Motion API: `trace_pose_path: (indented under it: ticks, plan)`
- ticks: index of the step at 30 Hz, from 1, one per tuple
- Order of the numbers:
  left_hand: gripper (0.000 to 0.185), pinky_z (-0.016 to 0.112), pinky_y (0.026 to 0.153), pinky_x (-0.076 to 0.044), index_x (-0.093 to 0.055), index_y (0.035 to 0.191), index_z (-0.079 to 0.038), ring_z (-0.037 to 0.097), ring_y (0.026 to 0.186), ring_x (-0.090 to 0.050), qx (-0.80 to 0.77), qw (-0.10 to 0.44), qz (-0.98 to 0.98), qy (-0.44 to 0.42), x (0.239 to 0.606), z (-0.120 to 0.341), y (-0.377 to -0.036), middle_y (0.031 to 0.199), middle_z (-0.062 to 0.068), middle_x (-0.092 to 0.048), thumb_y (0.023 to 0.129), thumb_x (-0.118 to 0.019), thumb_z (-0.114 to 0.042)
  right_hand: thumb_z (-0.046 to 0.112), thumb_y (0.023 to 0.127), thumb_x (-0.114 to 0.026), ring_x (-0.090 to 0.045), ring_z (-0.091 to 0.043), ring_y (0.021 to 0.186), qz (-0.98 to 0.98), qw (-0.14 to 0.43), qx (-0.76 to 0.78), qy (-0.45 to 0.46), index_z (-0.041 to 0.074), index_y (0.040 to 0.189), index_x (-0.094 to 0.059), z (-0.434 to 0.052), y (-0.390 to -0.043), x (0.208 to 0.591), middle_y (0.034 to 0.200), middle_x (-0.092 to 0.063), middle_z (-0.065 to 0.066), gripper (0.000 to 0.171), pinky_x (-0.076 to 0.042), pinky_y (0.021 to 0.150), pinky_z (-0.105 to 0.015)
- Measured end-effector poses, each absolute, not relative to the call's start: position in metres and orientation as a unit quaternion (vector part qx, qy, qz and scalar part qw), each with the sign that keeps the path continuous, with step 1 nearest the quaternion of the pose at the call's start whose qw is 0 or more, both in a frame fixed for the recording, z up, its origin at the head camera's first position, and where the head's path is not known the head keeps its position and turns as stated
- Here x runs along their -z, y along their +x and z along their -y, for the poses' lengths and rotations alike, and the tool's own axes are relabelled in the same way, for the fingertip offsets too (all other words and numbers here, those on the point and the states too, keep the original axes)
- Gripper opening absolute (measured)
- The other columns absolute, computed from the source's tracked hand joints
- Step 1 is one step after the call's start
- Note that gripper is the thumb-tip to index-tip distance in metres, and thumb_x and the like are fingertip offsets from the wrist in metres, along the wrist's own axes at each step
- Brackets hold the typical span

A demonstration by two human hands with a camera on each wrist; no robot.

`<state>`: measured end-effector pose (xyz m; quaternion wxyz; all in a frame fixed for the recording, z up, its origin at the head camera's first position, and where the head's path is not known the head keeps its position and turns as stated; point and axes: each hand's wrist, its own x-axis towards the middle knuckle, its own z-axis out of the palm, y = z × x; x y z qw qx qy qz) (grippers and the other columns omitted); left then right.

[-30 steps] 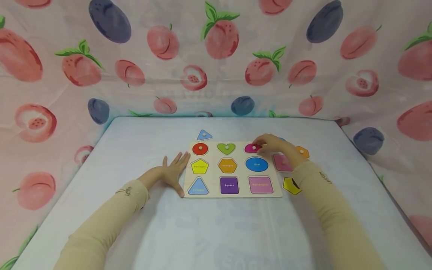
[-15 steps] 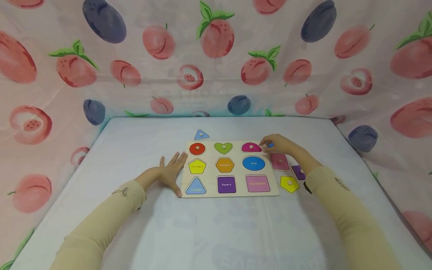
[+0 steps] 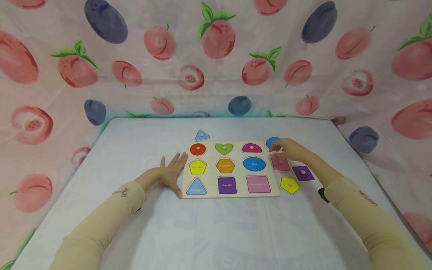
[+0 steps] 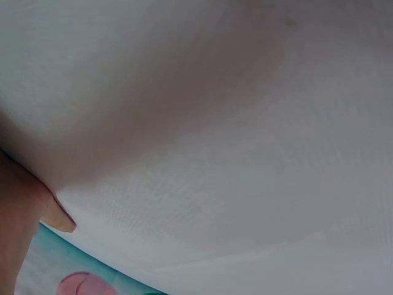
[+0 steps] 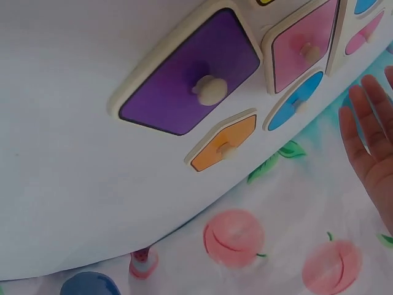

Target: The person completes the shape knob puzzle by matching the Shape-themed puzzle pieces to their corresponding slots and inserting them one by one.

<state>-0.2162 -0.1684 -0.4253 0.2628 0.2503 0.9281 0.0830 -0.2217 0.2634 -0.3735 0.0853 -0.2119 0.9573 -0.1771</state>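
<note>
From the head view, the left grip [image 3: 169,175], fingers spread and clasping nothing, touches the puzzle board [image 3: 210,165] at its three o'clock. The right grip [image 3: 293,149], loosely bent and unladen, has the blue oval piece [image 3: 272,141] at ten o'clock.

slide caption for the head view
Left hand touching the board, right hand near the loose blue oval and pink rectangle.

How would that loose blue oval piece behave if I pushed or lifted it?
The blue oval piece looks stiff, being a flat slab. Its knob should make lifting easy. Lying flat, it would probably slide, not roll.
</note>
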Motion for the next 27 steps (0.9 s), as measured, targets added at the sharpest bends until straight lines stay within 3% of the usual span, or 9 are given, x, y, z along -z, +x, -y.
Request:
trace_pose_path:
  ticks: [8, 17, 27]
  plan:
    - [0.141, 0.070, 0.102, 0.019, 0.013, 0.149, -0.005, 0.035, 0.143, 0.024, -0.078, 0.259, -0.929, 0.253, 0.425, 0.164, -0.218, 0.157, 0.013, 0.020, 0.059, -0.083, -0.053, 0.012, 0.087, -0.066, -0.057, -0.037, 0.107, -0.961, 0.087, 0.191, -0.182, 0.001, 0.110, -0.065, -0.277, -0.200, 0.371, 0.107, -0.066, -0.016, 0.025, -0.048, 0.092, -0.052]
    - [0.141, 0.070, 0.102, 0.019, 0.013, 0.149, -0.003, 0.036, 0.143, 0.023, -0.073, 0.256, -0.929, 0.257, 0.424, 0.166, -0.218, 0.157, 0.015, 0.020, 0.059, -0.084, -0.053, 0.007, 0.082, -0.070, -0.059, -0.031, 0.093, -0.957, 0.062, 0.174, -0.224, 0.007, 0.095, -0.069, -0.291, -0.180, 0.378, 0.091, -0.068, -0.006, 0.013, -0.053, 0.083, -0.050]
    - [0.142, 0.070, 0.101, 0.021, 0.014, 0.149, -0.003, 0.036, 0.142, 0.024, -0.089, 0.260, -0.926, 0.258, 0.427, 0.168, -0.217, 0.156, 0.016, 0.021, 0.059, -0.084, -0.052, 0.011, 0.084, -0.069, -0.060, -0.032, 0.098, -0.961, 0.089, 0.185, -0.183, 0.006, 0.099, -0.068, -0.300, -0.166, 0.383, 0.095, -0.069, -0.007, 0.016, -0.049, 0.090, -0.053]
